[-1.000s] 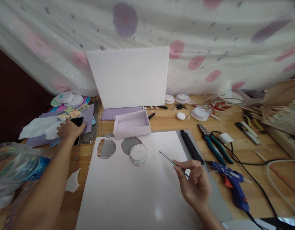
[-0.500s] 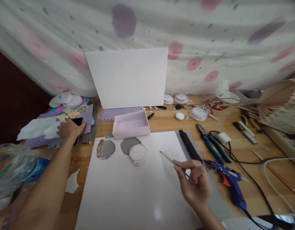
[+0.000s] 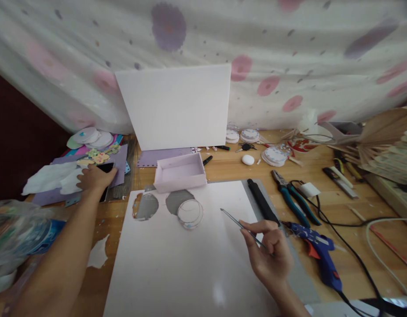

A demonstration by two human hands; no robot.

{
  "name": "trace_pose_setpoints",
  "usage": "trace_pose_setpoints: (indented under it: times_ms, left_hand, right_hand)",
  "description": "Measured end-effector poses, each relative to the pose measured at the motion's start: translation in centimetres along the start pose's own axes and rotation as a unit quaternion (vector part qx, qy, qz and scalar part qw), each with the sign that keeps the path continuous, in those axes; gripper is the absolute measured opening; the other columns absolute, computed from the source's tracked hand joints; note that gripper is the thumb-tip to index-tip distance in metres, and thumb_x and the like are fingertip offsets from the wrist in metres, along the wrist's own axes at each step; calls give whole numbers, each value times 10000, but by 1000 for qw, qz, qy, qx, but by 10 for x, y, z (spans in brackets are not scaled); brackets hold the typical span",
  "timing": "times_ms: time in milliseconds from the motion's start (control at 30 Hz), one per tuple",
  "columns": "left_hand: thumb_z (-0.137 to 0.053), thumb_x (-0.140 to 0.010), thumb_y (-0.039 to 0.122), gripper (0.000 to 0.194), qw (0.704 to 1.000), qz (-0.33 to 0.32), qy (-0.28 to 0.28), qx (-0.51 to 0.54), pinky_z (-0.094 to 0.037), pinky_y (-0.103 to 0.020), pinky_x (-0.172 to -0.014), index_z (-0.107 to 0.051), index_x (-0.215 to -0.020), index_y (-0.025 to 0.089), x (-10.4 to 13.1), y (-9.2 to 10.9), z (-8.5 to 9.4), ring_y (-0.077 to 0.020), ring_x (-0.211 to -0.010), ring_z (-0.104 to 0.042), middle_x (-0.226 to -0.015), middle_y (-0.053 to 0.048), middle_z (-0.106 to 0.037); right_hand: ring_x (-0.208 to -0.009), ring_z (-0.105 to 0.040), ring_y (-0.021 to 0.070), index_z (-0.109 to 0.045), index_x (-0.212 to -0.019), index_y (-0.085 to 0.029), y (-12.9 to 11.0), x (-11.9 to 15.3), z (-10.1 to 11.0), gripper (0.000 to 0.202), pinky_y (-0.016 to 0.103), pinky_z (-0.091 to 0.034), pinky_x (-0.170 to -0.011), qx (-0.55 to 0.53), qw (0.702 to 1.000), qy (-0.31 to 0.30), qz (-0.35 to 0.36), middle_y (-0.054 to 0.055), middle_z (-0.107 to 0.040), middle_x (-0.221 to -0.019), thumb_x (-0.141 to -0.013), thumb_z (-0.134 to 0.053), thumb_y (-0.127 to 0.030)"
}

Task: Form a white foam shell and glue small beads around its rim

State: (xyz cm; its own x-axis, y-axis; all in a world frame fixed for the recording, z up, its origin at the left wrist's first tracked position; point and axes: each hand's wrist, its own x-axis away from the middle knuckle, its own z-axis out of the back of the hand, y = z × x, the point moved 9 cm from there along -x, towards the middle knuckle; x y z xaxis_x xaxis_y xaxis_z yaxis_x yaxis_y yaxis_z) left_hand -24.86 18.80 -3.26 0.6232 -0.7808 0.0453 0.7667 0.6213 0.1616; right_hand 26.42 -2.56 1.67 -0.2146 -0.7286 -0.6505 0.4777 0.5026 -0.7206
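Note:
My right hand (image 3: 269, 251) is closed in a pinch around a thin dark teal stick-like tool (image 3: 234, 220); its exact kind is unclear. The tool's tip points left, over a white board (image 3: 163, 268). Near the board's top edge are two round cutouts and a clear round disc (image 3: 190, 214) with a patterned rim. Over at the left, my left hand (image 3: 96, 177) rests with fingers apart across a dark, phone-like object (image 3: 106, 167), partly hiding it. White paper (image 3: 48, 176) and a purple sheet (image 3: 122, 154) lie by its fingers.
Behind the board sits a lilac open box (image 3: 180, 172), before an upright white panel (image 3: 177, 108). On the right are a black tube-like object (image 3: 262, 202), pliers (image 3: 294, 198), a blue glue gun (image 3: 318, 251) and cables. A plastic-wrapped bundle (image 3: 21, 229) lies left.
Both hands keep nearly the same pose. The whole view has shifted very slightly; the tool is still in my right hand.

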Motion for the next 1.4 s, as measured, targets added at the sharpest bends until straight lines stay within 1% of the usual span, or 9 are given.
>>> trace_pose_setpoints:
  times_ms: [167, 367, 500, 567, 733, 900, 1067, 1200, 1400]
  left_hand:
    - [-490, -734, 661, 929, 1000, -9, -5, -12, -320, -595, -867, -272, -1288, -52, -2, 3, 0, -439, -1186, -354, -1341, -328, -350]
    - [-475, -729, 700, 949, 1000, -16, 3, -24, -343, -588, -850, -279, -1276, -50, 0, 2, 1, -461, -1172, -385, -1318, -341, -367]
    - [-495, -709, 717, 961, 998, -52, 1, -32, -372, -534, -873, -318, -1276, -39, 7, 4, 0, -458, -1183, -394, -1301, -332, -382]
    - [-542, -704, 682, 918, 996, -79, -12, -38, -372, -502, -900, -353, -1282, -5, 12, 6, -2, -448, -1201, -392, -1301, -306, -399]
    - [-625, -740, 490, 738, 988, -141, -54, -44, -366, -426, -946, -390, -1306, 77, 23, 12, -8, -367, -1193, -453, -1266, -223, -498]
    - [-600, -777, 440, 688, 985, -163, -33, -38, -394, -385, -918, -365, -1320, 88, 30, 13, 1, -336, -1160, -490, -1262, -204, -508]
    - [-508, -834, 469, 691, 984, -172, 1, -35, -401, -405, -872, -301, -1338, 44, 33, 17, 5, -365, -1127, -490, -1250, -242, -465]
    - [-448, -874, 418, 661, 983, -177, 16, -34, -391, -428, -855, -248, -1347, 3, 34, 22, 2, -396, -1118, -475, -1272, -286, -398]
    - [-440, -877, 448, 684, 984, -175, 9, -22, -398, -435, -835, -206, -1384, 52, 38, 23, 4, -408, -1112, -477, -1314, -286, -326]
  right_hand:
    - [-698, -620, 178, -281, -663, -238, 1, 0, 1, 435, 296, -449, -540, 3, 1000, 5, 0, 16, -675, -728, -752, -651, -28]
    - [-687, -612, 174, -278, -658, -234, -1, -1, 1, 439, 299, -432, -553, 12, 1000, 6, 4, 12, -675, -722, -749, -651, -21]
    - [-687, -612, 172, -280, -658, -231, -1, -1, 0, 436, 297, -431, -556, 6, 1000, 3, 4, 11, -676, -728, -749, -646, -13]
    - [-695, -613, 174, -281, -662, -232, 0, 0, -1, 438, 293, -431, -550, -2, 1000, 2, 2, 13, -676, -733, -743, -649, -8]
    - [-692, -610, 173, -282, -661, -233, -1, 1, -1, 437, 295, -430, -554, -1, 1000, 3, -2, 14, -679, -740, -743, -651, -13]
    - [-698, -616, 175, -285, -660, -232, -5, 0, 1, 439, 297, -443, -551, -2, 1000, 6, 5, 14, -675, -737, -737, -650, 0]
    - [-693, -619, 184, -282, -661, -238, -6, 0, 4, 443, 301, -448, -524, -5, 1000, 12, 1, 19, -672, -734, -741, -652, -8]
    - [-685, -620, 184, -280, -660, -239, -6, -1, 4, 437, 308, -445, -532, 4, 1000, 12, 1, 14, -669, -727, -755, -647, -22]
    - [-719, -615, 192, -277, -671, -239, -4, 1, 0, 436, 315, -446, -564, -16, 1000, 0, -4, 11, -662, -725, -756, -647, -26]
